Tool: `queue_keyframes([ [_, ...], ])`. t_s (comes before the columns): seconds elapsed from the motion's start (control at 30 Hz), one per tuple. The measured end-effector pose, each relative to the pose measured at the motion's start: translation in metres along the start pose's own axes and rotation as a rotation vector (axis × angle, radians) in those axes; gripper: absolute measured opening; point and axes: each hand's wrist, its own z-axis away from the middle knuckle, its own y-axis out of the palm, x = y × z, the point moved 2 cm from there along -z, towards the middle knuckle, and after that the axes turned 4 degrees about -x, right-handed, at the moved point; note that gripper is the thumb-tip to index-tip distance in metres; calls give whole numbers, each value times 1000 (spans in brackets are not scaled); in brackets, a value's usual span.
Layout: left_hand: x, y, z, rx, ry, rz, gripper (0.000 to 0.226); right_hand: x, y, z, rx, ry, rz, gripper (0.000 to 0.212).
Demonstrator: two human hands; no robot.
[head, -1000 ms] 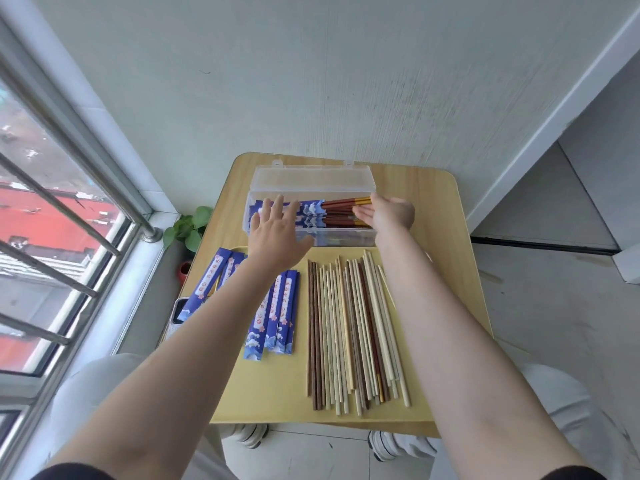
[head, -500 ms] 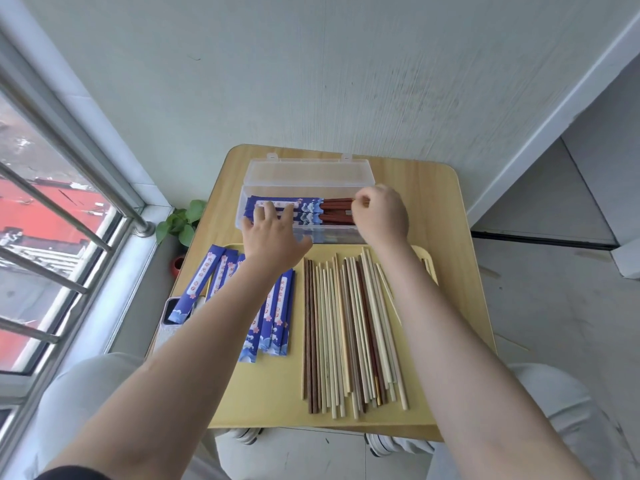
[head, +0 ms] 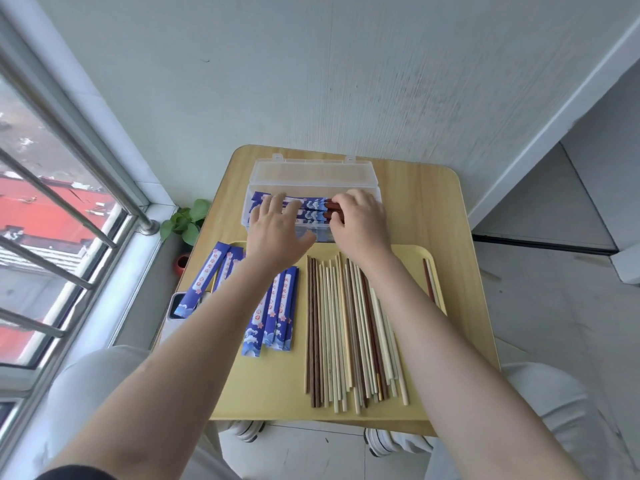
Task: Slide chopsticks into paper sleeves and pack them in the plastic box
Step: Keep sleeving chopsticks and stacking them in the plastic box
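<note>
right hand slid left, fingers now curled, seemingly gripping sleeved chopsticks.

A green potted plant sits by the barred window, beside the wooden table.

i see my two bare forearms, each with a dark sleeve edge at the bottom of the frame. pale grey trousers cover my knees. below the table edge, white sneakers with dark soles show.
</note>
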Motion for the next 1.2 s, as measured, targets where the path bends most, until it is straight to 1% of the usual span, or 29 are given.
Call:
queue_keyframes([
  [0.03,-2,-3,8,-105,-13,32,44,6,-1,6,-53,2,-47,21],
  [0.07,-2,-6,17,-192,-47,57,30,15,-2,13,-63,6,-105,16],
  [0.1,-1,-7,25,-234,-100,79,20,25,-1,22,-17,12,-162,12],
  [0.13,3,-7,36,-225,-170,100,18,36,2,32,75,17,-192,11],
  [0.2,11,-1,51,-99,-329,100,20,53,11,52,305,36,-112,14],
  [0.27,22,5,68,25,-445,86,20,66,23,71,472,57,6,21],
  [0.37,31,17,85,127,-493,119,17,73,36,91,613,107,87,31],
  [0.43,34,22,95,166,-481,188,15,77,41,102,684,139,117,35],
  [0.47,34,24,99,171,-461,226,13,78,43,107,702,158,118,34],
  [0.57,33,28,109,184,-411,300,3,80,48,114,699,249,78,29],
  [0.7,34,31,119,186,-400,345,11,77,48,121,643,438,-97,27],
  [0.77,35,32,120,179,-407,356,13,76,47,123,640,507,-182,29],
  [0.87,34,31,122,168,-420,366,17,77,48,124,643,563,-335,20],
  [0.93,32,30,122,164,-428,374,19,76,47,125,640,567,-363,17],
  [1.1,28,29,124,149,-445,392,25,63,38,126,586,605,-380,29],
  [1.2,25,31,124,148,-439,394,25,57,31,127,577,577,-380,45],
])
